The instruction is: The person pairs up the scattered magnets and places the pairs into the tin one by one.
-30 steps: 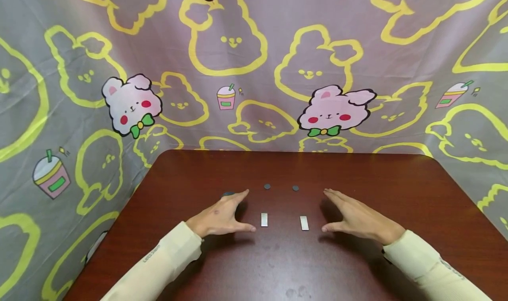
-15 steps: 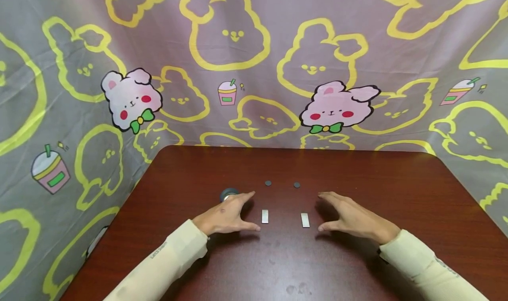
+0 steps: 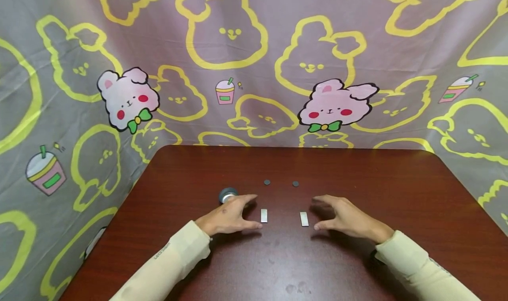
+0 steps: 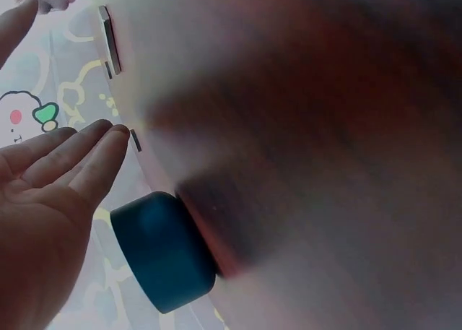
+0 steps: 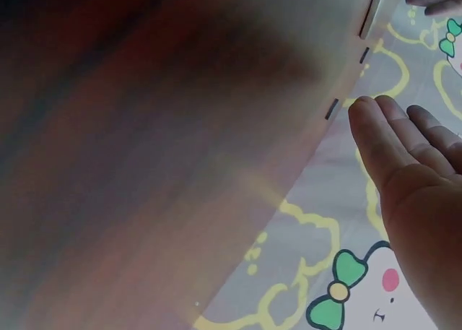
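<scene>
Side by side on the brown table lie two small flat silvery rectangles, the left strip and the right strip. Beyond them are two small dark discs, a left disc and a right disc. My left hand is held beside the left strip, thumb and fingers spread apart, holding nothing. Mirroring it, my right hand is beside the right strip, also holding nothing. Behind the left hand stands a round dark teal object with a silvery part on top, partly covered by that hand in the head view.
The dark brown table has rounded far corners. A grey-pink curtain with yellow outlines and cartoon rabbits hangs around its back and sides. A pale object shows at the table's left edge, largely hidden.
Both hands have moved slightly inward, closer to the strips. More of the teal object shows behind the left hand. The head view has shifted slightly; the strips and discs stay put.
</scene>
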Demonstrator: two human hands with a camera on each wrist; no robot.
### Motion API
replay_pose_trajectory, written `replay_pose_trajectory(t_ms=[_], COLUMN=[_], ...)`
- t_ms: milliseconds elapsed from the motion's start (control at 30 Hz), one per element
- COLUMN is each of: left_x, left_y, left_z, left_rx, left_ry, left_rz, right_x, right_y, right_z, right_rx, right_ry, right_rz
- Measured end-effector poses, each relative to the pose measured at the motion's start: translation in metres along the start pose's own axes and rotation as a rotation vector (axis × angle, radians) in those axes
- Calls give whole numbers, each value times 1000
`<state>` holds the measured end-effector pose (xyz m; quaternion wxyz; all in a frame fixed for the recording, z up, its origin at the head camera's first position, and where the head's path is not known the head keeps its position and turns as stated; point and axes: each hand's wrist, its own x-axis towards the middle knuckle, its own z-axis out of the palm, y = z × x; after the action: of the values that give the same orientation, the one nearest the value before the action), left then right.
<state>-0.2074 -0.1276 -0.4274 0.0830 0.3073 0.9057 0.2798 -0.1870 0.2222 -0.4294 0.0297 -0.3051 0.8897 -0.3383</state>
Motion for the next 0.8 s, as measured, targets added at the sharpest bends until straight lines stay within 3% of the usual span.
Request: replay_pose_trajectory(t_ms=[367,600,800], left_x=[9,14,17], left_y=[-4,-7,-7], left_z=[3,9,17], left_rx=[-48,-66,-87], left_ry=[15,28,57], left_rz=[28,15,56], right_x=[6,13,14], right_y=[9,12,15], right_z=[3,12,20], right_rx=[167,84,26], right_ry=[-7,-15,37], right_rz=[49,1,-33])
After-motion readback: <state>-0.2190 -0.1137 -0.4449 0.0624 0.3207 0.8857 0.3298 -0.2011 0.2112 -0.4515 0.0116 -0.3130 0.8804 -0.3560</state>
